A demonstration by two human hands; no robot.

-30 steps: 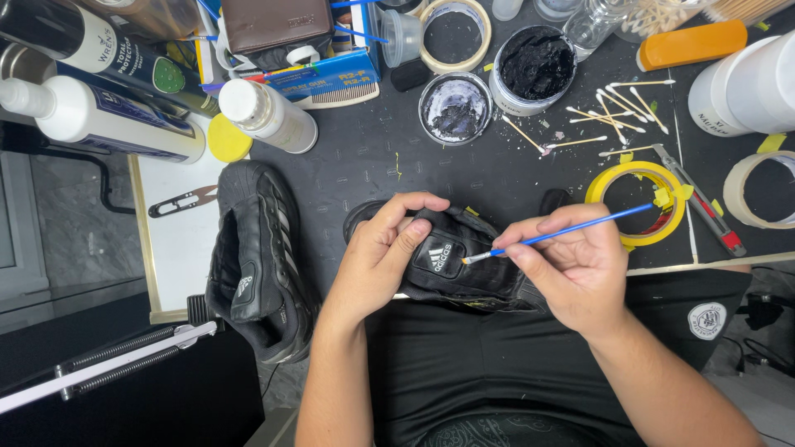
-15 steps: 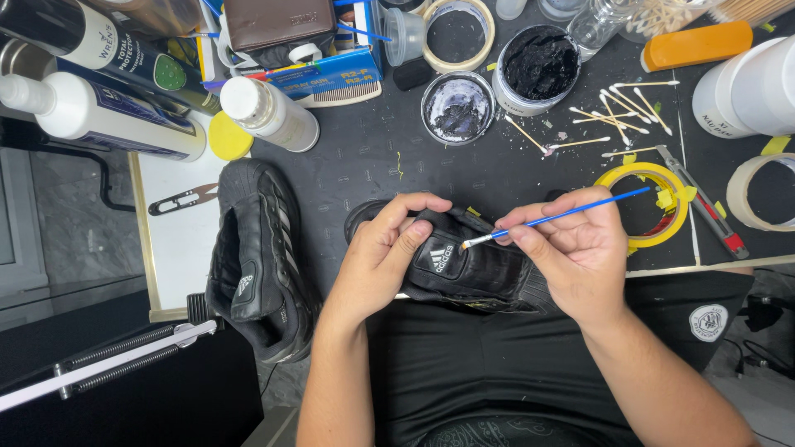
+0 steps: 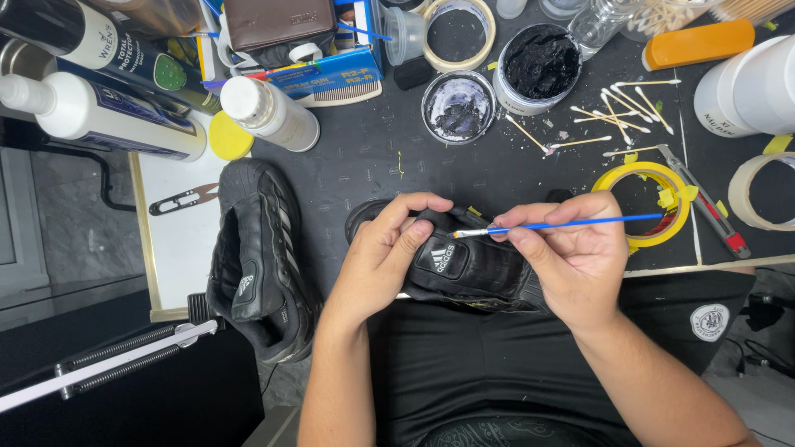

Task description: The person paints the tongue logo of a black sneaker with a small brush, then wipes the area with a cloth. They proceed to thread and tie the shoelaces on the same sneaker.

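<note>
Left hand (image 3: pixel 389 257) grips the soft black leather sneaker (image 3: pixel 464 265) at the table edge, over the lap. Right hand (image 3: pixel 575 257) pinches a thin blue-handled paintbrush (image 3: pixel 563 223). Shoe looks light and squashy, so I'd cup the heel.

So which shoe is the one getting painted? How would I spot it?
Look at the dark work mat, then down to its near edge by the person's lap. The black shoe there is gripped by the left hand, with the right hand holding a blue-handled brush to it. The other black shoe lies untouched alongside.
</note>
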